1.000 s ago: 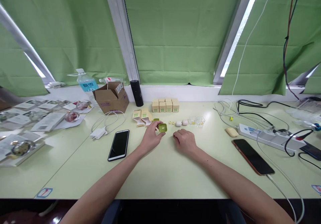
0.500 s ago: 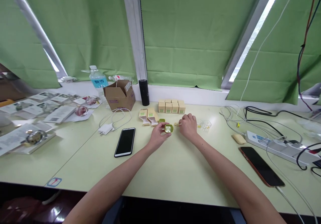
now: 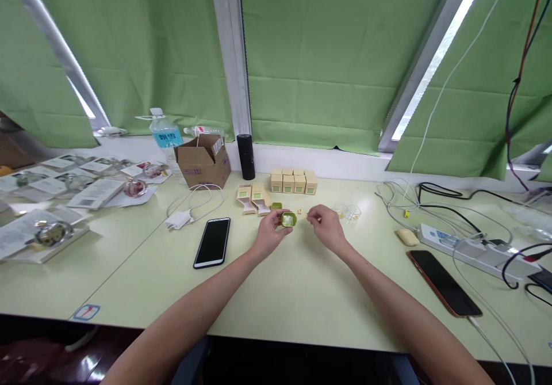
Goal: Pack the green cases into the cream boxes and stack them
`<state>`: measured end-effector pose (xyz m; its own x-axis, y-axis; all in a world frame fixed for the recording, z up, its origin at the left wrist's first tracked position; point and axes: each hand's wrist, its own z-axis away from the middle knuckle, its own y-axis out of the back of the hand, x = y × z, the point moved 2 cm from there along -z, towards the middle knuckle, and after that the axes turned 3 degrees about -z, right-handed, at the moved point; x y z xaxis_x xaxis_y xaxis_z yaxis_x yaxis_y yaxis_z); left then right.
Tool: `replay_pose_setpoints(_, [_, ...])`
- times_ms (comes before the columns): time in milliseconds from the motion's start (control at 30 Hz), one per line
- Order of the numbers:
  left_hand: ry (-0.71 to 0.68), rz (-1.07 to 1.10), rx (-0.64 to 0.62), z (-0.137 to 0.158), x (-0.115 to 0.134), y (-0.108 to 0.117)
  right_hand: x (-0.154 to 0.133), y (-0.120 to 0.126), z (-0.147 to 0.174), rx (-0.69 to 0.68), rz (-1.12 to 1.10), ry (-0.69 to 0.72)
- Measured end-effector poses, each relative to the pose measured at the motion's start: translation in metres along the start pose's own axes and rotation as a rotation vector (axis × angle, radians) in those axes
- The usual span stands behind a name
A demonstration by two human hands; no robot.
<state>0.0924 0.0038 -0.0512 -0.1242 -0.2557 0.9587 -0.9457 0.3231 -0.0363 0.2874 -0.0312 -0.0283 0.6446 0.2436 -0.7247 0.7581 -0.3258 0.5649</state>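
Note:
My left hand grips a small square green container, its open side turned toward me with something pale inside. Just behind it lies a green piece that looks like a lid. My right hand is to the right of the container, thumb and fingertips pinched together; what they hold is too small to name. Between the hands a tiny yellow piece rests on the table. Beyond my right hand stand clear round cups with small yellow bits in them. Two opened cardboard boxes lie left of the lid.
Several small closed boxes stand in a row behind. A brown carton, a black flask and a water bottle line the back. Phones flank my arms. At right are a power strip and tangled cables.
My right hand has drawn slightly toward me, away from the tiny yellow piece on the table. My left hand keeps the green container nearly still. The whole view has shifted slightly.

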Motion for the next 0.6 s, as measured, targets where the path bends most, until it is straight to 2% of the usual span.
replay_pose_setpoints(167, [0.016,0.024,-0.038,0.003,0.0,-0.001,0.017,-0.009,0.033,-0.021,-0.313,-0.158])
replay_pose_setpoints(333, [0.013,0.031,-0.065,0.004,-0.004,0.001,0.021,-0.02,0.037,0.008,-0.657,-0.298])
replay_pose_setpoints(600, [-0.006,0.135,-0.157,0.003,-0.004,0.002,0.016,-0.017,0.035,0.043,-0.661,-0.192])
